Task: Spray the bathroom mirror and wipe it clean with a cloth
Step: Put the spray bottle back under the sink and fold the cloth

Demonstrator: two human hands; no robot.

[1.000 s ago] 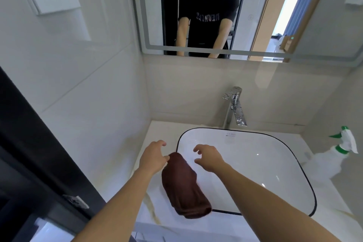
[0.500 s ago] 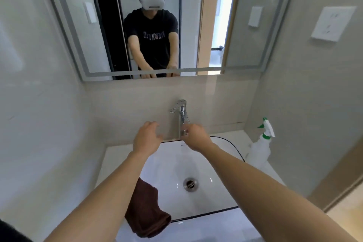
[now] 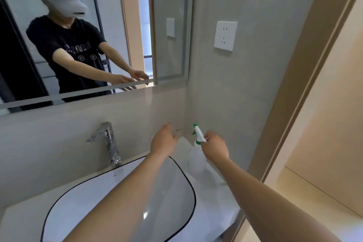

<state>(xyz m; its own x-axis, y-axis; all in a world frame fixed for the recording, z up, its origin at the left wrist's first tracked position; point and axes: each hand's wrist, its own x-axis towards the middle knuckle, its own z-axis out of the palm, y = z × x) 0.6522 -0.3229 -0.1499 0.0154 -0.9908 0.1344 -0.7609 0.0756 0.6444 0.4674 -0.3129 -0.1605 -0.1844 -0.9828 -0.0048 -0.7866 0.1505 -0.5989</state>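
Note:
The mirror [image 3: 170, 61] hangs above the sink and reflects a person with both arms stretched out. A translucent white spray bottle [image 3: 196, 158] with a green-and-white trigger head stands on the counter in the right corner by the wall. My right hand [image 3: 216, 147] is at the bottle's neck, fingertips touching the trigger head, fingers still spread. My left hand [image 3: 164, 141] hovers just left of the bottle, fingers apart and holding nothing. The brown cloth is out of view.
A white basin with a black rim [image 3: 188, 180] fills the counter below my arms. A chrome faucet [image 3: 110, 143] stands behind it. The right wall carries a white socket [image 3: 225, 35], and a beige door frame [image 3: 294, 88] runs beside it.
The view has swung right and both hands have moved from the cloth, past the faucet, to the spray bottle. The cloth has dropped out of sight.

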